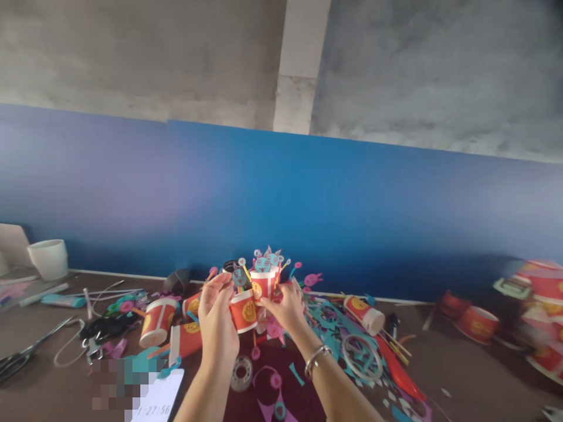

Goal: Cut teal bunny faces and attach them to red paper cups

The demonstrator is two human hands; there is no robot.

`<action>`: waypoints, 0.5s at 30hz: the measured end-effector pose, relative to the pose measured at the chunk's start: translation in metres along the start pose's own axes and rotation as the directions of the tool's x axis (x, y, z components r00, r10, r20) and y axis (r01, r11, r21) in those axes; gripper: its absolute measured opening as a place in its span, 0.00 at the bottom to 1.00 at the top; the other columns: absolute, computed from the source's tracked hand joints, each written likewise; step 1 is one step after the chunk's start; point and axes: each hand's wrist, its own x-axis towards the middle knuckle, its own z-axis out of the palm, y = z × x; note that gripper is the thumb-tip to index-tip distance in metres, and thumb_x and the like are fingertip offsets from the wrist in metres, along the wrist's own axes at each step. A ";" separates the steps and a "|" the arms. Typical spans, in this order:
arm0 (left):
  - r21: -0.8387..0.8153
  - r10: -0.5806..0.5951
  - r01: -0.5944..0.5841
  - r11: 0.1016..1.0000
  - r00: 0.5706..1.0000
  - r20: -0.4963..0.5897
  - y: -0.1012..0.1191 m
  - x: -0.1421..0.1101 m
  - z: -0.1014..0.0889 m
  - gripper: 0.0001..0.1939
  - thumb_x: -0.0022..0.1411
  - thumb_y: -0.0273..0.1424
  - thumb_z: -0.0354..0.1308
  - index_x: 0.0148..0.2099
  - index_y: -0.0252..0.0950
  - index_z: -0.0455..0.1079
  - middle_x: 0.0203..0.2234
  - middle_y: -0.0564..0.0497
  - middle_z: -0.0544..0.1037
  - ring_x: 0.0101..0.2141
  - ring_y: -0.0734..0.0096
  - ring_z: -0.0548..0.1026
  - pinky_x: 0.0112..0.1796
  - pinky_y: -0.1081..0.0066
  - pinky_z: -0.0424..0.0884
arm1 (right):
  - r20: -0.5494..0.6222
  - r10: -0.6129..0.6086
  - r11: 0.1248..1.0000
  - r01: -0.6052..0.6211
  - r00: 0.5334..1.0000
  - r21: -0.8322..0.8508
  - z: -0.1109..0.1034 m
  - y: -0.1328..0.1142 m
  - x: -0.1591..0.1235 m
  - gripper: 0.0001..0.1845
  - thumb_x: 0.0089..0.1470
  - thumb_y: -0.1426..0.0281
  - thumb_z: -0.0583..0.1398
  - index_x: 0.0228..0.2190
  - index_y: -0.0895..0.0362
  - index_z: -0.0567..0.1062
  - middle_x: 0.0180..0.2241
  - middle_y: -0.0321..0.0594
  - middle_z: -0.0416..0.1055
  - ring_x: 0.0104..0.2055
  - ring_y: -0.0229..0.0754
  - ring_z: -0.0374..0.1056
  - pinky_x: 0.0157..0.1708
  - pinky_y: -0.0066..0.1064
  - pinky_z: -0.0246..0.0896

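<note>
Both my hands are raised over the table and hold one red paper cup (245, 311) with a yellow emblem between them. My left hand (216, 321) wraps its fingers round the cup's left side. My right hand (285, 306), with a metal bracelet on the wrist, pinches the cup's right rim. Just behind it stand more decorated red cups (263, 283) topped with teal paper animal faces on sticks.
Red cups (156, 322) lie on the brown table (461, 375) among teal and pink paper scraps. A tape roll (241, 373) sits near my wrists, scissors (26, 351) at far left, a white cup (48, 258) at back left, stacked red bowls (543, 310) at right. A blue wall stands behind.
</note>
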 end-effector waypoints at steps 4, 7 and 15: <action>0.036 -0.025 0.023 0.999 0.999 0.029 -0.003 -0.006 0.002 0.13 0.43 0.28 0.63 0.36 0.36 0.71 0.36 0.53 0.74 0.39 0.72 0.70 0.39 0.75 0.63 | -0.089 -0.152 0.988 0.151 0.984 -0.013 -0.009 0.020 -0.007 0.22 0.48 0.59 0.60 0.43 0.58 0.73 0.48 0.48 0.69 0.53 0.53 0.60 0.49 0.39 0.54; 0.083 -0.052 0.045 0.996 0.995 0.080 -0.009 -0.012 0.004 0.12 0.44 0.28 0.62 0.35 0.36 0.70 0.34 0.54 0.74 0.37 0.72 0.71 0.37 0.75 0.64 | -0.209 -0.110 0.992 0.093 0.972 -0.091 -0.031 0.052 -0.008 0.19 0.52 0.61 0.55 0.44 0.55 0.72 0.47 0.44 0.70 0.50 0.47 0.63 0.48 0.34 0.56; 0.338 -0.191 0.092 0.937 0.943 0.272 -0.039 -0.042 0.010 0.11 0.48 0.32 0.60 0.35 0.35 0.69 0.32 0.51 0.75 0.36 0.67 0.72 0.36 0.71 0.66 | -0.488 0.436 0.830 -0.548 0.756 -0.106 -0.111 0.167 -0.008 0.26 0.52 0.62 0.48 0.38 0.69 0.75 0.32 0.66 0.73 0.36 0.63 0.68 0.32 0.48 0.59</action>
